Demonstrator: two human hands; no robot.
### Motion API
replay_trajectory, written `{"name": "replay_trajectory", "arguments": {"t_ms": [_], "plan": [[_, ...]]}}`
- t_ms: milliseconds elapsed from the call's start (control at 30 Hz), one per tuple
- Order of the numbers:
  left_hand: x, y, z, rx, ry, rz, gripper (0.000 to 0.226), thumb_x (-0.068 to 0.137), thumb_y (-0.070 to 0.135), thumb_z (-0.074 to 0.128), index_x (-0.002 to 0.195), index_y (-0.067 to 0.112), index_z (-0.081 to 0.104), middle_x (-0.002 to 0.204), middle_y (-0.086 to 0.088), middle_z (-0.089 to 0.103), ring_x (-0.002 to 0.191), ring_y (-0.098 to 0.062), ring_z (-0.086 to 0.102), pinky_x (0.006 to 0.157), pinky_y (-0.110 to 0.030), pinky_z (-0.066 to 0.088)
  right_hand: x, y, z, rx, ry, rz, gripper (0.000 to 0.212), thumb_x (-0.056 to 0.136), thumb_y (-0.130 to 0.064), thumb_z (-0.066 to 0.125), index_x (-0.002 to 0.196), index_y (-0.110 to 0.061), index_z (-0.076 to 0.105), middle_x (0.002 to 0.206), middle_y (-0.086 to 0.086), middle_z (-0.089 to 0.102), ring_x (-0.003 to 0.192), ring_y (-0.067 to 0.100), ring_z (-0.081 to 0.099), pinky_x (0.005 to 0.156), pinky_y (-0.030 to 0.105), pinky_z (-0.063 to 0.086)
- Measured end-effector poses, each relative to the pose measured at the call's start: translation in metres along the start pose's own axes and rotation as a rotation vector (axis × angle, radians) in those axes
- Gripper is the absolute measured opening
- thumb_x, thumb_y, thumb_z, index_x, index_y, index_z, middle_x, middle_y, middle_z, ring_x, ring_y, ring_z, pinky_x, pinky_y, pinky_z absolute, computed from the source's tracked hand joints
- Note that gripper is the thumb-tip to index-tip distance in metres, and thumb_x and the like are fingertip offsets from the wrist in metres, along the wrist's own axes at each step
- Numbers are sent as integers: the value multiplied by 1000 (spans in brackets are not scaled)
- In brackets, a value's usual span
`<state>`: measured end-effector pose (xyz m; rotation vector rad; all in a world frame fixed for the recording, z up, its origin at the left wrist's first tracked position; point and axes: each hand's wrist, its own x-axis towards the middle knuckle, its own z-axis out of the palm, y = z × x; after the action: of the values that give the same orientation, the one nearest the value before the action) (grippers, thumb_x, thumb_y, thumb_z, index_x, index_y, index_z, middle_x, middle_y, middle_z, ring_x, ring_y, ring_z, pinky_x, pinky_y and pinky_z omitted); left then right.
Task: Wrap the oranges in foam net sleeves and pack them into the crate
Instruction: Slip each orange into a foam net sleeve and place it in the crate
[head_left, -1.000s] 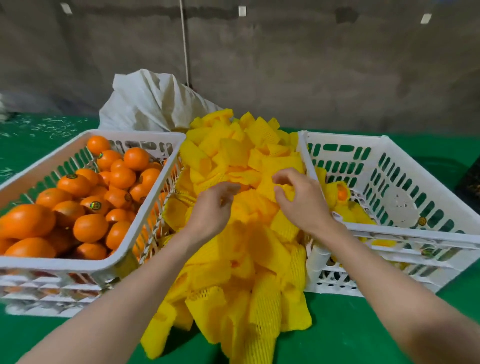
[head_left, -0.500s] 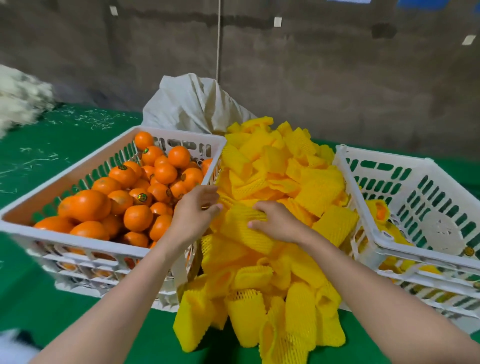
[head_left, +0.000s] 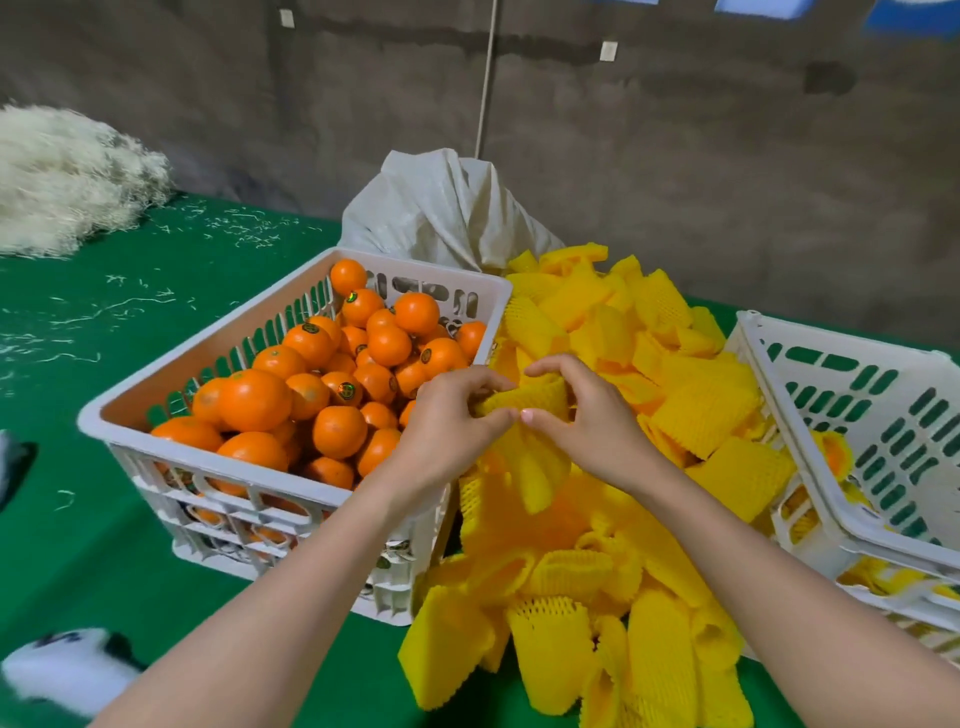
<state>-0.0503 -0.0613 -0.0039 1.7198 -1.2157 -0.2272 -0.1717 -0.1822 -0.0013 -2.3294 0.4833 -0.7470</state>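
A single yellow foam net sleeve is held just above the heap of loose sleeves between the two crates. The left hand and right hand each pinch an edge of it between thumb and curled fingers, apparently to open its mouth. The mesh may snag on neighbouring sleeves and drag extras up, or the thin foam may tear if it is stretched too wide. Since the bare oranges sit just beside the left hand and the packing crate lies on the far side of the heap, a poorly seated sleeve could slip off on the way across.
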Motion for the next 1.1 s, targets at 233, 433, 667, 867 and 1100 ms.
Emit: {"name": "replay_trajectory", "arguments": {"t_ms": [233, 433, 667, 867, 1100], "plan": [[14, -61, -94, 436, 268, -315, 42, 86, 23, 65, 126, 16, 57, 129, -8, 58, 120, -27, 51, 100, -45, 41, 21, -17, 26, 80, 90, -19, 18, 86, -15, 66, 94, -22, 52, 79, -14, 52, 63, -5, 50, 51, 10, 35], [7, -106, -123, 660, 19, -655, 71, 78, 17, 73, 140, 19, 39, 146, -21, 25, 134, -43, 21, 107, -53, 27, 40, -35, 42, 210, -6, -23, 26, 87, -15, 64, 89, -37, 50, 92, -12, 56, 89, 12, 55, 72, 27, 42], [8, -118, -131, 751, 87, -609, 66, 78, 19, 70, 137, 19, 41, 126, -24, 46, 116, -45, 45, 91, -50, 43, 42, -54, 48, 302, -90, -86, 32, 88, -8, 62, 95, -38, 54, 104, -19, 55, 94, -11, 52, 76, 12, 43], [7, -64, -94, -181, 337, -423, 77, 69, 23, 83, 134, 16, 40, 121, 1, 49, 105, -20, 53, 79, -35, 48, 26, -53, 39, 537, -179, 117, 23, 88, 0, 59, 87, -23, 56, 93, -6, 56, 88, 5, 51, 81, 24, 40], [14, 3, -25, -1087, 94, -536, 65, 68, 18, 72, 130, 13, 50, 112, -18, 66, 83, -29, 71, 70, -41, 59, -1, -45, 16, 942, -327, 405, 14, 93, -3, 47, 100, -12, 56, 78, 2, 67, 62, 7, 63, 55, 18, 51]]}}
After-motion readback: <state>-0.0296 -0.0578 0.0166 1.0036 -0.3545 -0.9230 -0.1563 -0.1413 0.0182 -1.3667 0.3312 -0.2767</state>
